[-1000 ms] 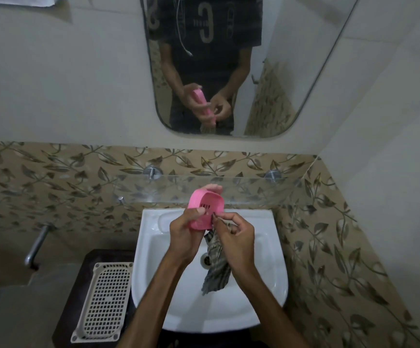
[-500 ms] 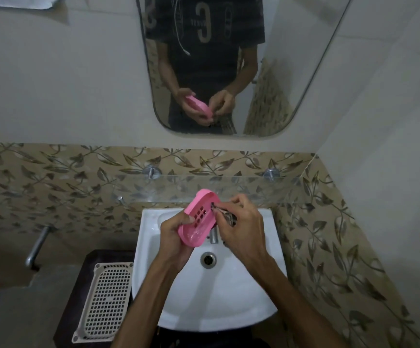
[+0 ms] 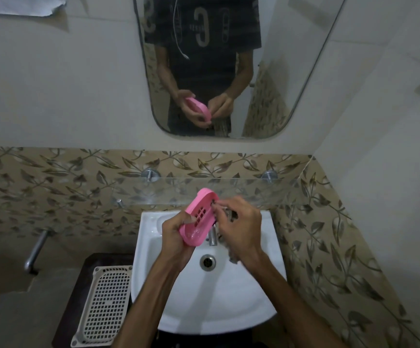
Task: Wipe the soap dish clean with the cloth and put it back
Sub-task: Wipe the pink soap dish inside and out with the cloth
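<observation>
Room: we face a white basin (image 3: 191, 305), leaf-patterned tiles (image 3: 53, 177), glass shelf (image 3: 254, 190).
Hands: our left hand (image 3: 176, 234) grips the slotted pink dish (image 3: 199, 217); our right hand (image 3: 241, 227) pinches the cloth (image 3: 232, 258).

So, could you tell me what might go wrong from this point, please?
The left hand holds the pink soap dish tilted above the basin; if it is wet, it could slip and drop. The cloth trailing from the right hand hangs beside the tap and might snag there.

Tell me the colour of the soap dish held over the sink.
Pink. The soap dish shows best in the head view, held in the left hand.
</observation>
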